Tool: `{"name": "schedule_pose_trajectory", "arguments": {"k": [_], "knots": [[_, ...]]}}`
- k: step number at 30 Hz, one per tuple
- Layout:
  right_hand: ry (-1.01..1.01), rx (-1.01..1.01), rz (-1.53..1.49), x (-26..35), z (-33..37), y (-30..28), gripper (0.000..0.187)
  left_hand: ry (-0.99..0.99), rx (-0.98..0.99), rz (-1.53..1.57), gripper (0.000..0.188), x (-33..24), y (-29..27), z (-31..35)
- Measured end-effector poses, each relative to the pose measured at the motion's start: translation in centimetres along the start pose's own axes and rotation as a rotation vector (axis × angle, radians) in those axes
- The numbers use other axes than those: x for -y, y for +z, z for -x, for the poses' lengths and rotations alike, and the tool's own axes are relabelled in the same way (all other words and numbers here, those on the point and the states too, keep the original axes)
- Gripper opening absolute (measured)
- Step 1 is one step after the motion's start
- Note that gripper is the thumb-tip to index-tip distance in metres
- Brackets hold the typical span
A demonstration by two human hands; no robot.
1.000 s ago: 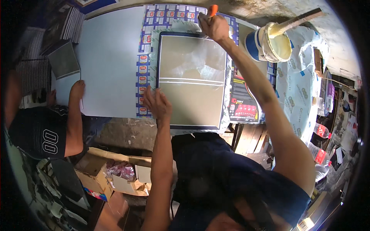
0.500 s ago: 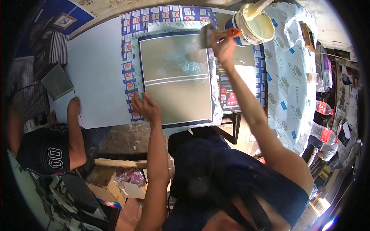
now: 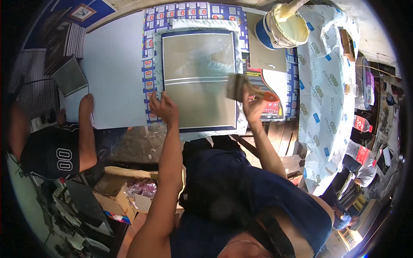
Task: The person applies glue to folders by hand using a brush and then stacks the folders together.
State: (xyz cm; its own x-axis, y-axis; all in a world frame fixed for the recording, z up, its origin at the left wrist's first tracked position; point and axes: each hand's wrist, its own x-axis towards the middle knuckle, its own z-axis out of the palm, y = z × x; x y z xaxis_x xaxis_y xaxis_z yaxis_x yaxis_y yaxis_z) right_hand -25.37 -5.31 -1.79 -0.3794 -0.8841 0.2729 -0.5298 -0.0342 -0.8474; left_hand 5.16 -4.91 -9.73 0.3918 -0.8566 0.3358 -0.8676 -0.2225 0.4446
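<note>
A wide paintbrush (image 3: 236, 87) with an orange-tipped handle is in my right hand (image 3: 254, 105), fingers closed around it. Its bristles are over the right edge of a grey-brown panel (image 3: 200, 105); whether they touch it I cannot tell. The panel has a dark blue border and two white lines across its middle. A wet, shiny patch shows on its upper half. My left hand (image 3: 165, 108) rests its spread fingertips by the panel's lower left edge. Beyond the panel to the right stands a bucket (image 3: 275, 32) of pale cream paste, a stick leaning in it.
Printed paper sheets (image 3: 149, 64) lie under the panel. At left, a co-worker's hand (image 3: 86, 103) is by a large white board (image 3: 114, 77), near a small grey panel (image 3: 70, 76) and stacked sheets. Patterned wrapping (image 3: 320, 107) covers the right side, with plastic bottles (image 3: 362, 124) beyond.
My right hand has brought the brush from the panel's top right corner down its right edge, toward me. The left hand remains by the left edge. The whole view has shifted slightly.
</note>
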Motion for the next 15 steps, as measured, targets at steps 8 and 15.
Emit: {"name": "schedule_pose_trajectory", "arguments": {"k": [8, 15], "knots": [[0.342, -0.158, 0.335, 1.7, 2.2, -8.3, 0.025, -0.056, -0.047, 0.425, 0.044, -0.6, -7.1, -0.3], [-0.031, -0.424, 0.209, 7.6, 5.0, -21.0, 0.020, -0.384, 1.308, 1.465, 0.105, -2.0, -29.7, 4.4]]}}
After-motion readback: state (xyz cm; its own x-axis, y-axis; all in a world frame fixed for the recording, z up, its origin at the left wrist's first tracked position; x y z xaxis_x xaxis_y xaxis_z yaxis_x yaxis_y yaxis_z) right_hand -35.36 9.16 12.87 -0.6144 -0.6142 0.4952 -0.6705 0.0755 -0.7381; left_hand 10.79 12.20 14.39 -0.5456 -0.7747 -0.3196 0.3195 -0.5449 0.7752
